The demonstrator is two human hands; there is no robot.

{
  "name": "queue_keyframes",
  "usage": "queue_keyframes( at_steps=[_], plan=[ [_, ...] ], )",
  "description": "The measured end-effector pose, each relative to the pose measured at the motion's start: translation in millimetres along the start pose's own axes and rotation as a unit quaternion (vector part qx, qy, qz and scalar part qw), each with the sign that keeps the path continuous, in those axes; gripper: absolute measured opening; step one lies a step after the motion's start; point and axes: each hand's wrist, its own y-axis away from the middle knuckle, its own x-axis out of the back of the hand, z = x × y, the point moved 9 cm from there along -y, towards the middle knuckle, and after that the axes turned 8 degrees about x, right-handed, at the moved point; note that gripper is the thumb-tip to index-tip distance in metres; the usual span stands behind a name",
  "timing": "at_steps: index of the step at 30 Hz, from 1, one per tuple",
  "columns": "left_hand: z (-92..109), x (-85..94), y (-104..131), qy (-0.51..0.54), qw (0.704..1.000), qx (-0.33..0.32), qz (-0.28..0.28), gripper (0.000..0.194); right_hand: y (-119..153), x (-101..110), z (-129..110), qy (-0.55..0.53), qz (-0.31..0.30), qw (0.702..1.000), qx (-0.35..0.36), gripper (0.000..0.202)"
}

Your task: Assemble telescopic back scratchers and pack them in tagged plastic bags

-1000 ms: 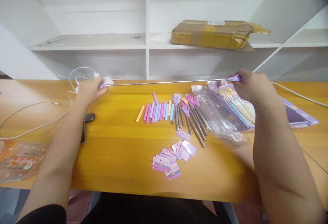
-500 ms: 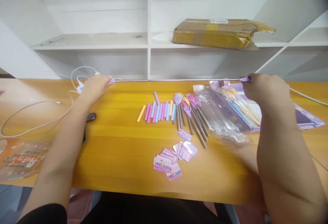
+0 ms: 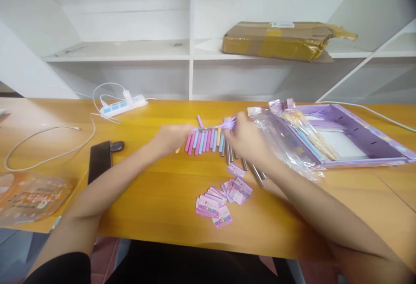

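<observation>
A purple telescopic back scratcher [image 3: 211, 127] with a hand-shaped head spans the gap between my hands, its metal rod now short. My left hand [image 3: 175, 138] is closed round its handle end. My right hand [image 3: 249, 139], blurred, is closed at the purple head. Below it lie several coloured handle sleeves [image 3: 204, 142] in pink, blue, purple and yellow. Metal rods [image 3: 256, 175] of more back scratchers stick out under my right hand, which hides their heads. Small printed cards [image 3: 208, 206] lie in a loose pile nearer my body.
At right, clear plastic packaging [image 3: 276, 141] overlaps an open purple box [image 3: 354, 119]. A white power strip [image 3: 123, 105] with cables sits at back left, near a black phone [image 3: 99, 160]. An orange printed bag [image 3: 35, 197] lies front left; a taped carton [image 3: 279, 41] rests on the shelf.
Both hands have come inward from wide apart to over the middle of the table. The back scratcher's long rod has collapsed to a short length between them.
</observation>
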Motion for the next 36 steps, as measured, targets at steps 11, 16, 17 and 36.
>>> queue_keyframes(
  at_steps=[11,16,17,36],
  plan=[
    [21,-24.7,8,0.045,0.997,-0.030,-0.060,0.032,12,-54,-21,0.025,-0.113,0.990,0.079,0.045],
    [11,-15.0,2,0.002,0.998,0.008,-0.064,0.040,8,-31,-33,0.081,0.025,0.979,0.187,0.042],
    [8,-13.2,2,-0.003,0.998,0.015,-0.064,0.040,8,-29,-34,0.094,0.034,0.974,0.202,0.039],
    [-57,35.4,1,-0.015,0.998,0.058,-0.023,0.049,-19,35,55,0.057,0.036,0.978,0.197,0.034]
  ],
)
